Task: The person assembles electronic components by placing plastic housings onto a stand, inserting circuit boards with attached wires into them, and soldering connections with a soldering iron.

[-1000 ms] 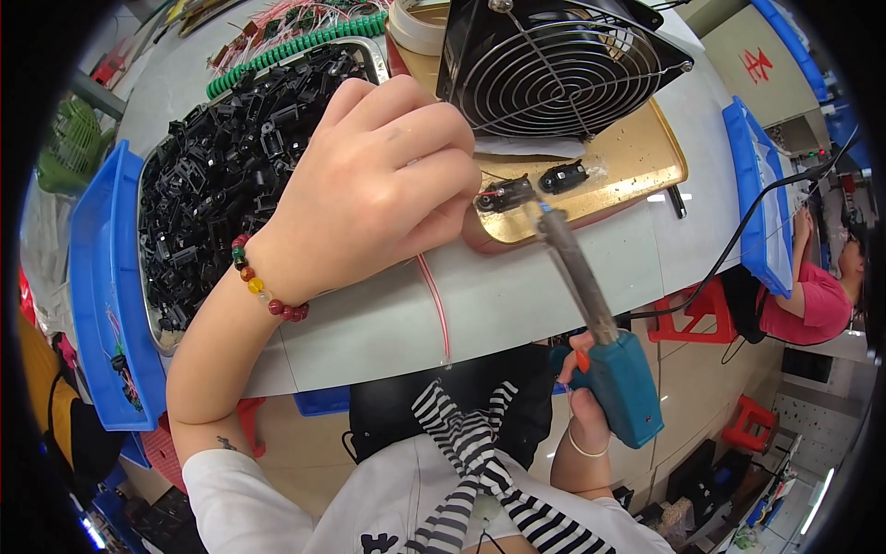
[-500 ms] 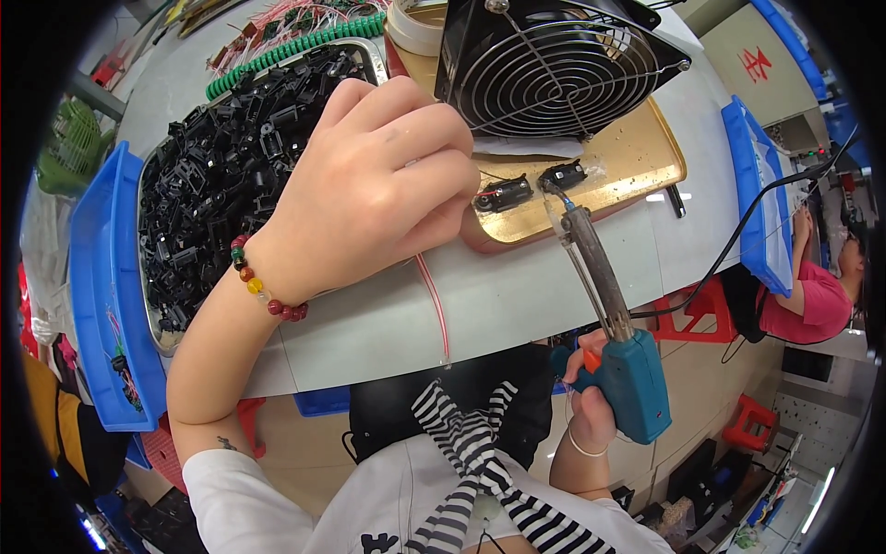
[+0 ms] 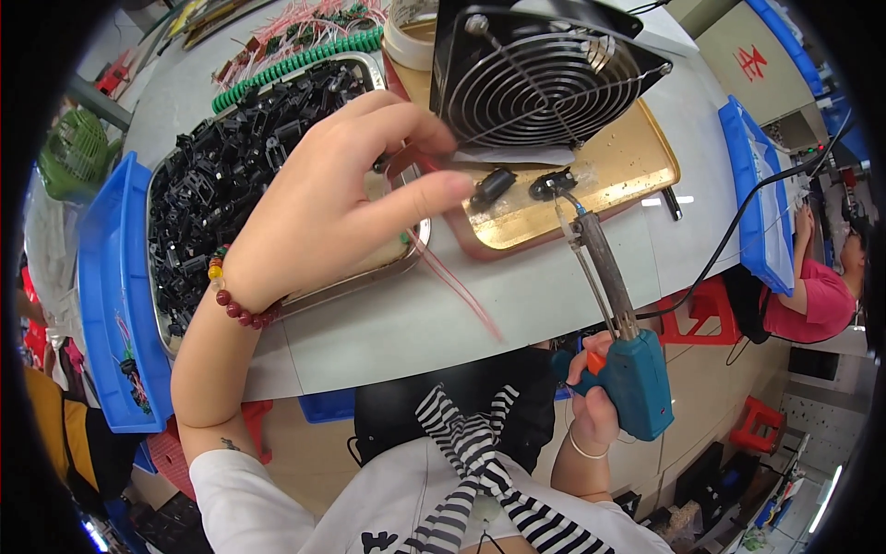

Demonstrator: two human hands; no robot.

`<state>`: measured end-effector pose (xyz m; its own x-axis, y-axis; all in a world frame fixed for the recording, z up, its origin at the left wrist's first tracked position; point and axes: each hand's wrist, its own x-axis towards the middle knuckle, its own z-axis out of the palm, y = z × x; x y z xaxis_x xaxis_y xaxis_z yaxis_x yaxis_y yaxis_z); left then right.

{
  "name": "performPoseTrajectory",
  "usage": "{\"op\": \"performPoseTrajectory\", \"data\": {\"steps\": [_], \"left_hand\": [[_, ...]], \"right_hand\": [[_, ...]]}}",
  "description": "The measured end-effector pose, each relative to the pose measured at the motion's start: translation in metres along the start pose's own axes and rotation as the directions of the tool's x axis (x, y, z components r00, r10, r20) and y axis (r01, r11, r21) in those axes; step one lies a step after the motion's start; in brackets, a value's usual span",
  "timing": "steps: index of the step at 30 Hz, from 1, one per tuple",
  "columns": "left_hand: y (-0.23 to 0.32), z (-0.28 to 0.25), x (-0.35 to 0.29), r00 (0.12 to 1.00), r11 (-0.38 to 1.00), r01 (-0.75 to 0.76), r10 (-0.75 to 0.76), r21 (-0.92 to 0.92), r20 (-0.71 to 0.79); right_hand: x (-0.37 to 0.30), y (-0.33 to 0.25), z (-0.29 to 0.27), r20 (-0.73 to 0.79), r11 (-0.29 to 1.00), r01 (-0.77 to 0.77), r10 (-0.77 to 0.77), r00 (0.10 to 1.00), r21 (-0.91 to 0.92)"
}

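My right hand (image 3: 591, 397) grips a teal soldering gun (image 3: 639, 383) with an orange trigger. Its long barrel slants up and away, and the tip meets a small black plastic part (image 3: 552, 183) on a gold tray (image 3: 637, 166). Left of that part lies another black plastic part (image 3: 495, 186), close to my left thumb. My left hand (image 3: 341, 194), with a bead bracelet at the wrist, hovers over the near right of a metal tray heaped with black parts (image 3: 240, 166). Its thumb and forefinger are apart; the other fingers are partly hidden. Thin red-and-white wires (image 3: 457, 291) trail below it, slightly blurred.
A black fan with a wire guard (image 3: 549, 97) stands on the gold tray. Wire bundles (image 3: 295, 37) and a green coiled cord (image 3: 295, 69) lie at the back left. Blue bins (image 3: 115, 295) flank the table; a person in pink (image 3: 812, 300) sits at right.
My left hand has drawn back leftward from the black part, and its thumb and forefinger have spread. The left part now shows a smooth side. The wires have swung right.
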<state>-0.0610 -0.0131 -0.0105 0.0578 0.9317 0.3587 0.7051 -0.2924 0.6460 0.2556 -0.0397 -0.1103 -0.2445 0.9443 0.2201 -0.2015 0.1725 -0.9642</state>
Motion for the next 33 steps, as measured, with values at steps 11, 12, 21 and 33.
{"op": "performPoseTrajectory", "data": {"steps": [11, 12, 21, 33], "left_hand": [[-0.014, -0.013, 0.011, 0.864, 0.879, 0.407, -0.282, -0.247, 0.417], [-0.015, -0.010, 0.010, 0.872, 0.855, 0.400, -0.243, -0.331, 0.426], [0.037, -0.022, -0.017, 0.987, 0.912, -0.011, 0.075, -0.409, 0.139], [0.052, -0.197, -0.160, 0.679, 0.776, 0.577, -0.630, -0.256, -0.377]], "right_hand": [[0.007, 0.003, -0.014, -0.074, 0.999, -0.017, 0.019, 0.997, 0.036], [0.007, 0.005, -0.014, -0.067, 0.999, 0.000, 0.003, 0.998, 0.035], [-0.001, 0.011, -0.026, -0.068, 0.992, 0.121, -0.119, 0.991, 0.021], [0.013, 0.014, -0.007, -0.033, 0.973, 0.119, -0.115, 0.993, 0.200]]}}
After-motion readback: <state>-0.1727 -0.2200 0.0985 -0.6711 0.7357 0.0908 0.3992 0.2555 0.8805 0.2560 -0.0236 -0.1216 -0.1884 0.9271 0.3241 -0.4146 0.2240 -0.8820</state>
